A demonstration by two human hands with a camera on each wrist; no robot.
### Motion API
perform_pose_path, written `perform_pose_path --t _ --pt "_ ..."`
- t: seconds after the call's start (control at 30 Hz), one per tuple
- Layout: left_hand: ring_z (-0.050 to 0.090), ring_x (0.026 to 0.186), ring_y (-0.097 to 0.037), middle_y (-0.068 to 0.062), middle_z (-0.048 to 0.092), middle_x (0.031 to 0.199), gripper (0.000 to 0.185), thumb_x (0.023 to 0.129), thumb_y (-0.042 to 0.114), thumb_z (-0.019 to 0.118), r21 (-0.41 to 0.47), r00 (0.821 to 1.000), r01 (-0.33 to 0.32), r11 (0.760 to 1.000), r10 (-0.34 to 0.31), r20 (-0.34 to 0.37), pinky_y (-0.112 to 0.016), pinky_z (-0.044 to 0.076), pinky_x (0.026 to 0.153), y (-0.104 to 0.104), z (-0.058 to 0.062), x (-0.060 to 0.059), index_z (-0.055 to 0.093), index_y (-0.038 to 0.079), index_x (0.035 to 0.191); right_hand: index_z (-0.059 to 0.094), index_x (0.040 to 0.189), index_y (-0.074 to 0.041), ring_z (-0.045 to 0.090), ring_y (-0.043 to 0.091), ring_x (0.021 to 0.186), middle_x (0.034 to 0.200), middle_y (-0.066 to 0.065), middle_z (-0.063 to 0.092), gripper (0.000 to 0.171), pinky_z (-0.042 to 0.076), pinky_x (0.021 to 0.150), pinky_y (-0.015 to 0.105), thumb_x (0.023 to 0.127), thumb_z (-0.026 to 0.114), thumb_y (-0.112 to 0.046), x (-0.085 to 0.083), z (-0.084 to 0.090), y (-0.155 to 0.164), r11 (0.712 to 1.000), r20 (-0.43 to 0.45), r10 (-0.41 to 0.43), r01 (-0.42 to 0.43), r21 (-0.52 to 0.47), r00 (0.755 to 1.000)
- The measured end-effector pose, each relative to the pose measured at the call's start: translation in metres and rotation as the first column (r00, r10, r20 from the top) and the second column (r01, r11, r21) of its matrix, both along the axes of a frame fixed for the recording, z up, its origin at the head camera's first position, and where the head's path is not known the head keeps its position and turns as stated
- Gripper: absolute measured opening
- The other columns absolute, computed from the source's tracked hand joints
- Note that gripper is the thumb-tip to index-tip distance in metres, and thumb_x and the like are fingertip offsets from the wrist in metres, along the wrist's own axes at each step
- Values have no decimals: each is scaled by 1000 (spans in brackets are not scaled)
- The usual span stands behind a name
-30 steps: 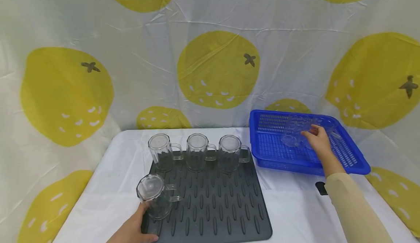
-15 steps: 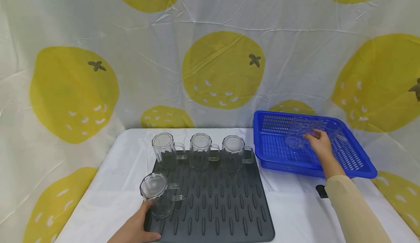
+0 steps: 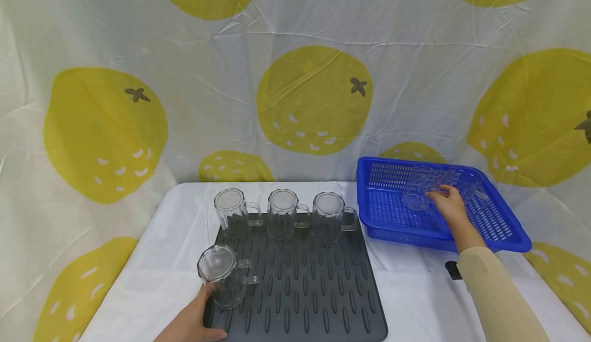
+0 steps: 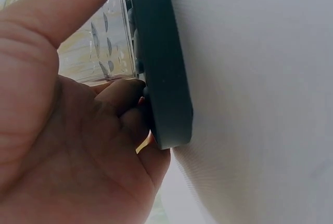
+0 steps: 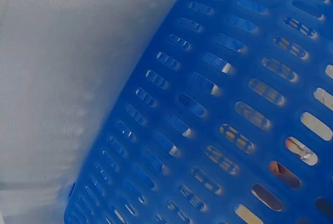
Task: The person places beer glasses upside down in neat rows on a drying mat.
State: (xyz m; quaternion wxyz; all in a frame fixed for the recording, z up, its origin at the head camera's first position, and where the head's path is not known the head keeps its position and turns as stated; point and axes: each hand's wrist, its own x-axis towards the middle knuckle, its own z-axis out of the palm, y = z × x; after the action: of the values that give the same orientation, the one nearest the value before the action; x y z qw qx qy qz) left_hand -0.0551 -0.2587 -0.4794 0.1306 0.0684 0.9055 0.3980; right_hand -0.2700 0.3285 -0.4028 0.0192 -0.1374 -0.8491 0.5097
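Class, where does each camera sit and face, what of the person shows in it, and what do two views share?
Head: on the head, facing forward and down over glass mugs, dark mat and blue basket; left hand, right hand and sleeve show.
Left wrist: on that wrist, facing the mat's edge and white cloth; palm, thumb and fingers show.
Right wrist: on that wrist, facing the basket's slotted wall; no hand plainly shows.
Shared: head and left wrist show the left hand and mat.

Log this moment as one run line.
Left hand: at left edge of dark grey ribbed mat | Right hand: in blue plastic basket, by clear glass mugs, grip unclear | On mat: four upturned glass mugs
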Motion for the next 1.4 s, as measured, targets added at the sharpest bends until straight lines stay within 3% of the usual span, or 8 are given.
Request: perform_pose_path --t 0.23,0.53,0.87,1.1,1.27,1.4 --pt "34 129 -58 -44 29 141 108 68 27 90 -17 1000 -6 1000 6 5 -66 33 99 0 0 0 22 -14 142 8 152 8 18 55 137 153 37 10 74 25 105 66 102 44 -32 -2 -1 0 1000 36 0 -1 11 999" --pt "35 128 -57 -44 29 141 106 69 26 89 -9 1000 -8 1000 8 9 -66 35 98 -1 0 1 22 -13 141 7 151 10 20 55 136 151 39 13 75 26 105 65 102 44 -33 -4 -3 0 999 51 20 -21 24 999" --pt "33 129 -58 -44 28 142 107 69 27 90 -9 1000 -13 1000 13 13 -66 33 99 -1 0 1 22 -13 141 13 148 15 28 54 133 144 40 30 73 27 105 64 101 46 -30 -2 -1 -2 999 30 26 -27 40 999" --pt "32 130 -58 -44 26 143 107 70 26 89 -3 1000 -14 1000 14 24 -67 32 99 -1 0 0 21 -13 142 36 131 15 38 53 124 113 33 56 56 31 99 64 101 49 -31 0 -4 0 997 2 44 -44 58 999" --pt "31 131 -57 -43 25 144 108 69 26 89 -6 999 -24 1000 25 41 -66 32 100 0 0 -1 21 -13 143 45 117 8 41 52 119 101 21 62 43 33 96 64 101 50 -32 3 -3 0 998 -9 47 -46 40 999" --pt "30 131 -57 -43 25 145 108 69 26 89 -7 998 -31 999 32 48 -66 31 100 0 -1 -1 20 -12 144 50 114 5 45 48 115 91 12 62 41 35 94 62 100 51 -34 5 -2 -1 1000 -21 18 -18 25 1000"
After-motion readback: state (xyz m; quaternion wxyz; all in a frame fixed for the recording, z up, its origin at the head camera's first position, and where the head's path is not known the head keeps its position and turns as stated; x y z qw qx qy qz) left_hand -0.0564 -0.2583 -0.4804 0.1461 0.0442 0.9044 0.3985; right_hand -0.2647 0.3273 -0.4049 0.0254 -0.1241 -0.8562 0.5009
